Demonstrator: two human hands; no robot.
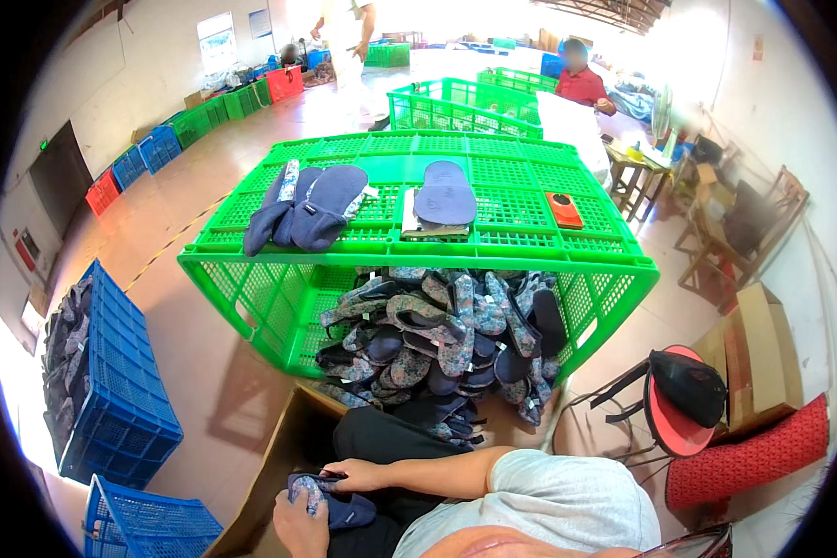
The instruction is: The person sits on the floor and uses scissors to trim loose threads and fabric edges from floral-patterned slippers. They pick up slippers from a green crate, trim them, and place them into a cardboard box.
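Note:
Low in the head view, my left hand [299, 526] grips a navy slipper [352, 511] with a floral lining, its fingers wrapped over the upper. My right hand [355, 474] pinches the same slipper at its opening edge, from the far side. The slipper is held above my lap, beside an open cardboard box [268, 465]. Beyond my knees, a pile of floral and navy slippers [437, 339] spills from a green crate [251, 316] lying on its side. On the crate's upper face rest several navy slippers [316, 206], a single insole-shaped navy sole [445, 193] and a small orange-and-black object [564, 210].
At left stand a blue crate [126, 391] filled with slippers and another blue crate [149, 521]. To the right are a red stool [681, 423] with a black cap [686, 386], a red roll [749, 460] and a cardboard box [763, 358]. Two people [581, 88] [347, 56] are farther back.

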